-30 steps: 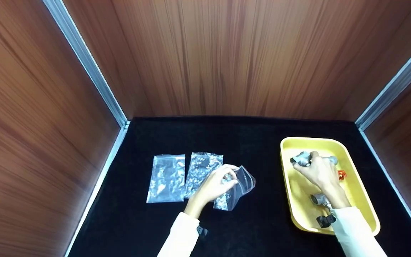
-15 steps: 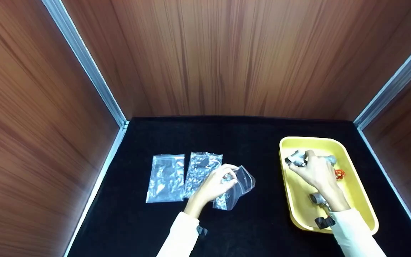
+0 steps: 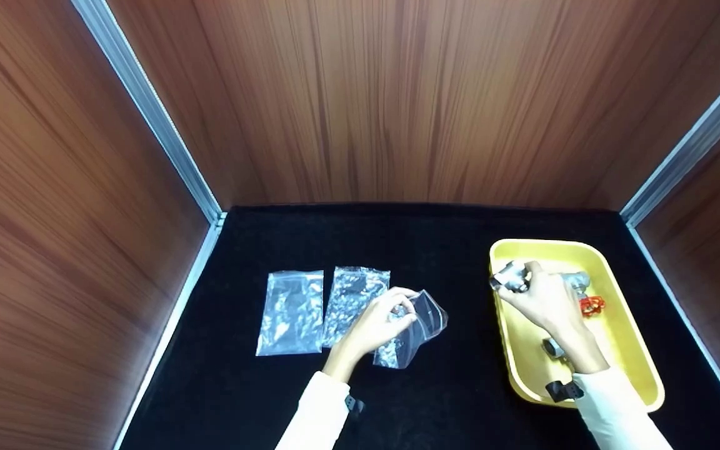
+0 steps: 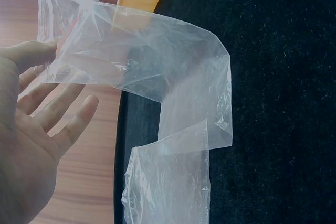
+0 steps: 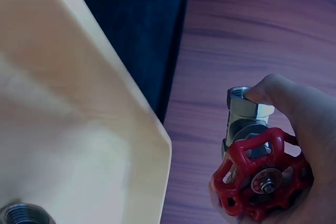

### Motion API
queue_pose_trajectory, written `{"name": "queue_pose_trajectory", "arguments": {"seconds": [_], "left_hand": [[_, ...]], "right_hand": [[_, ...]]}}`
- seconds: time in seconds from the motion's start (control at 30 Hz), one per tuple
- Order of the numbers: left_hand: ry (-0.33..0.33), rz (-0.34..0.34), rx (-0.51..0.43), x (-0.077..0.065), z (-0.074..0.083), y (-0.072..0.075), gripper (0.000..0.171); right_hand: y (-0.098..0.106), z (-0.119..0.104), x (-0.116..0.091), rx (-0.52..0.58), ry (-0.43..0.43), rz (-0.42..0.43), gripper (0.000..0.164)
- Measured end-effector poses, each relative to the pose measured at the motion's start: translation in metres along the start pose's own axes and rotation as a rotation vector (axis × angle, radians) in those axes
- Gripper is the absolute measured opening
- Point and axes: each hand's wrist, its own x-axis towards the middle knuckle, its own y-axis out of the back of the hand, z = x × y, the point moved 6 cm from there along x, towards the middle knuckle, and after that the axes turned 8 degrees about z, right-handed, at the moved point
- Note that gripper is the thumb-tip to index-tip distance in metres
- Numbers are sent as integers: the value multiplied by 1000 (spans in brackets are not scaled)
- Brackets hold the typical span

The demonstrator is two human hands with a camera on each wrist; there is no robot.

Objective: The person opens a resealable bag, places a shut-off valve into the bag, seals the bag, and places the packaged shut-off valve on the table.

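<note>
Shifted leftward since half a second ago, the right hand (image 3: 544,300) has carried its handwheel valve (image 3: 511,277) toward the tray's left rim, while the left hand (image 3: 372,324) has stayed in place.

From the left, a clear zip bag (image 3: 291,312) lies flat on the black surface (image 3: 460,400), with a second bag (image 3: 355,300) just right of it. Next comes the left hand, reaching in from the near side, wrist angled far and right. Its grip pinches the upper part of a clear plastic bag (image 3: 429,317), thumb before the film and at least one finger behind, the other fingers spread. The bag's body bends down toward the near side.

Well to the right stands the yellow tray (image 3: 525,337). Across it the right forearm slants from the near right to the far left, back of the hand up. The right grip is closed around the valve, thumb over a threaded hex end and the red handwheel (image 5: 266,179) close to the palm; the valve sits over the tray's far left part. Right of that hand lies another valve (image 3: 577,281) with a red wheel; nearer, a metal fitting (image 3: 552,348) is partly hidden by the forearm.
</note>
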Motion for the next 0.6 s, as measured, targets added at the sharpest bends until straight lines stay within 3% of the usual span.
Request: {"name": "queue_pose_trajectory", "arguments": {"seconds": [0.3, 0.47, 0.6], "left_hand": [[13, 7, 22, 0, 0, 1, 4], [-5, 13, 29, 1, 1, 1, 4], [-18, 19, 40, 2, 2, 1, 4]], "right_hand": [[-1, -16, -5, 58, 30, -4, 48], [0, -24, -7, 124, 53, 48, 39], [1, -34, -9, 149, 132, 117, 36]]}}
